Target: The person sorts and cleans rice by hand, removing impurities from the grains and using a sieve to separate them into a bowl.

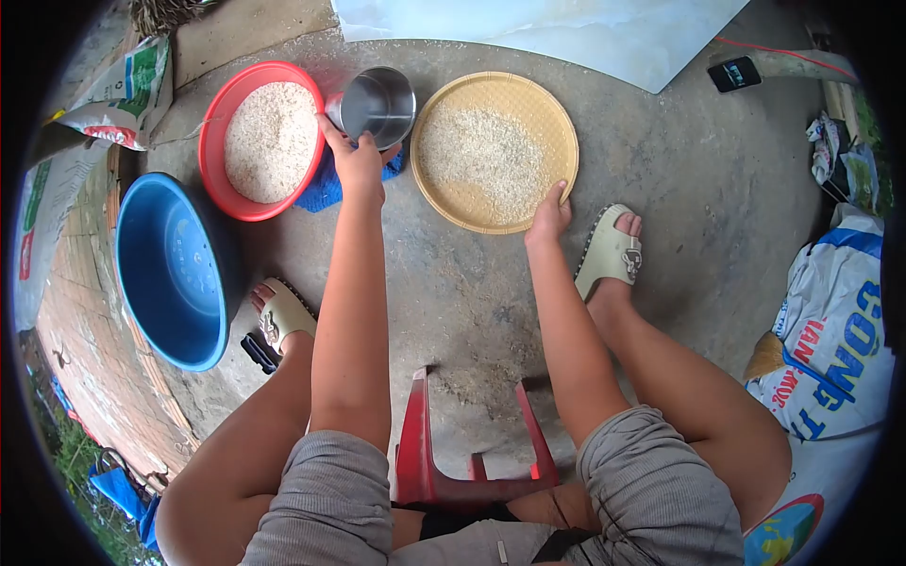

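Note:
My left hand [357,168] holds a shiny metal cup [379,106], its mouth facing up toward me and nothing visible inside. It hangs between a red basin [209,160] of whitish grain [272,141] and a round woven winnowing tray [444,212]. Loose grain [491,156] is spread over the middle of that tray. The near right rim of the tray is gripped by my right hand [550,215], thumb on top. Below the cup, partly covered by it and my hand, lies a blue cloth or bag [323,187].
A deep blue basin [175,269] stands at the left. My sandalled feet flank the work, with a red plastic stool [453,486] under me. A pale sheet [528,33] and a phone [734,74] lie at the back. Printed sacks [821,330] rest at the right.

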Tool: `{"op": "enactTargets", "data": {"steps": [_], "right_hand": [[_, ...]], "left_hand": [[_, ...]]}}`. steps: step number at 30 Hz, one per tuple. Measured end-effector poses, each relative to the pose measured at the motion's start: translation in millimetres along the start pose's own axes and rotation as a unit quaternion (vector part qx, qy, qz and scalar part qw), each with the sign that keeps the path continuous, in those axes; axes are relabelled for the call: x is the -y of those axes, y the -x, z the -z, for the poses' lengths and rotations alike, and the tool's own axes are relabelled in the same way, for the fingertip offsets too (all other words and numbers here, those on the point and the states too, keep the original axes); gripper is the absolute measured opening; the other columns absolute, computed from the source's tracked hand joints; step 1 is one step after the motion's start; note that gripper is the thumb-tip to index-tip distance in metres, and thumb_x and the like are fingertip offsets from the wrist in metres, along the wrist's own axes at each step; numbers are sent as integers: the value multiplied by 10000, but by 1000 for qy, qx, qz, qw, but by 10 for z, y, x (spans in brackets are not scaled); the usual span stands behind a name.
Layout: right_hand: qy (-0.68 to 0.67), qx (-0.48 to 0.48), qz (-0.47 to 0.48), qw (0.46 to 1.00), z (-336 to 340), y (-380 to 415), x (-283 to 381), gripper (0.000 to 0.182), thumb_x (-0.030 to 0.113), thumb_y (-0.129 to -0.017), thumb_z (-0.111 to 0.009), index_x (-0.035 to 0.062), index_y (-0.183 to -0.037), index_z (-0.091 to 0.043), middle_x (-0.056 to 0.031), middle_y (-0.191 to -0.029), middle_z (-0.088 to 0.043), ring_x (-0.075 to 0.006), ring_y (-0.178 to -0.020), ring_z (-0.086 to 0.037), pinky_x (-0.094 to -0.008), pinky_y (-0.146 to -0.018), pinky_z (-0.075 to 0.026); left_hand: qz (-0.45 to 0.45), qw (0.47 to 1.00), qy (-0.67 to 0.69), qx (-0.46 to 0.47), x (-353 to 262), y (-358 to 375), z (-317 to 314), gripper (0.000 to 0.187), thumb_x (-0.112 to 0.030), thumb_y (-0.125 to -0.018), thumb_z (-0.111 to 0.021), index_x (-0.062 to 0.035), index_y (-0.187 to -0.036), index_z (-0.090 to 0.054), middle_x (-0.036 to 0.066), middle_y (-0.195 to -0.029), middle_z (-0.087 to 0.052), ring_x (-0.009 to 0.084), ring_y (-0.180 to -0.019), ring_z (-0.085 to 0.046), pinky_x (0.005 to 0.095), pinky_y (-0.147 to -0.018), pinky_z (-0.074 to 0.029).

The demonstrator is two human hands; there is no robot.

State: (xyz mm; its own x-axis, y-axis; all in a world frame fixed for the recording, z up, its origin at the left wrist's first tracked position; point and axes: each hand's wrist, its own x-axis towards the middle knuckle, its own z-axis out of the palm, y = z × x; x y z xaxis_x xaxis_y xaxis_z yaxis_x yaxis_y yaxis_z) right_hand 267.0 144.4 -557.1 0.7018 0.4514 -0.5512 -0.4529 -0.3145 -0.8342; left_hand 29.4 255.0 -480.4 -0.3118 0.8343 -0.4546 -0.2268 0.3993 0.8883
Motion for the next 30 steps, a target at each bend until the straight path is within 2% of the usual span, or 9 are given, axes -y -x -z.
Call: {"op": "enactTargets", "data": {"steps": [5, 11, 15, 16, 19, 21, 24, 26, 30], "right_hand": [[50, -32, 40, 997, -17, -46, 39, 462, 365, -967, -465, -42, -1163, -561, -109, -1091, -627, -201, -960, -597, -320, -847, -457], [99, 33, 58, 993, 394, 426, 622, 478, 380, -963, -468, -42, -1166, -560, -110, -1076, -629, -188, -946, -588, -314, -834, -449], [123, 119, 38, 984, 502, 1008, 1155, 509, 414, -955, -471, -34, -1185, -544, -110, -1077, -622, -183, -948, -583, -312, -824, -451], [145, 150, 10, 978, 547, 1191, 1334, 534, 442, -946, -475, -28, -1190, -535, -117, -1087, -612, -199, -951, -588, -321, -834, -460], [141, 184, -37, 972, 620, 1666, 1819, 547, 452, -943, -471, -28, -1201, -517, -130, -1110, -598, -214, -974, -595, -339, -851, -470], [141, 204, -42, 968, 732, 2034, 2203, 566, 462, -942, -463, -31, -1217, -501, -138, -1136, -587, -228, -1006, -597, -355, -856, -478], [186, 215, -60, 957, 848, 2560, 2760, 558, 459, -957, -425, -23, -1230, -498, -140, -1154, -586, -229, -1032, -597, -365, -858, -488], [75, 377, -63, 921, 882, 2593, 3042, 521, 428, -976, -392, -8, -1243, -493, -138, -1183, -578, -225, -1055, -589, -369, -875, -491], [52, 442, -47, 894, 742, 2886, 3549, 455, 371, -988, -396, 15, -1250, -501, -128, -1208, -571, -199, -1088, -565, -355, -913, -465]], "left_hand": [[60, 991, 121, 19, -126, -66, 74, 777, 25, -942, -343, -263, -1450, 170, 295, -1362, -289, 338, -893, -660, 367, -769, -569], [98, 992, 44, -66, -388, 218, 224, 657, -81, -869, -467, -87, -1461, -184, 203, -1263, -441, 324, -848, -641, 370, -661, -550], [87, 987, -130, 20, -795, 889, 303, 592, -332, -908, -512, -40, -1398, -351, 151, -1324, -476, 261, -1143, -520, 393, -892, -452], [-10, 986, -147, 72, -904, 1085, 331, 541, -372, -931, -469, 7, -1317, -443, 121, -1311, -483, 269, -1180, -472, 381, -974, -376], [85, 956, -76, 272, -1163, 1188, 618, 568, -430, -959, -413, 23, -1296, -468, 150, -1282, -527, 225, -1147, -516, 338, -972, -389], [95, 937, -191, 275, -1896, 1732, 759, 497, -401, -972, -404, 8, -1231, -515, 106, -1090, -621, 191, -910, -618, 332, -781, -507], [50, 924, -210, 314, -2610, 2286, 1021, 423, -342, -962, -461, -7, -1207, -542, 76, -1022, -638, 151, -872, -623, 318, -742, -523], [43, 925, -211, 313, -2961, 2617, 1140, 395, -275, -964, -459, 7, -1236, -507, 99, -1010, -631, 167, -849, -638, 327, -723, -543], [-19, 941, -127, 314, -3314, 3002, 1314, 361, -244, -965, -451, 7, -1220, -503, 86, -1010, -627, 168, -868, -621, 318, -768, -516]]}}
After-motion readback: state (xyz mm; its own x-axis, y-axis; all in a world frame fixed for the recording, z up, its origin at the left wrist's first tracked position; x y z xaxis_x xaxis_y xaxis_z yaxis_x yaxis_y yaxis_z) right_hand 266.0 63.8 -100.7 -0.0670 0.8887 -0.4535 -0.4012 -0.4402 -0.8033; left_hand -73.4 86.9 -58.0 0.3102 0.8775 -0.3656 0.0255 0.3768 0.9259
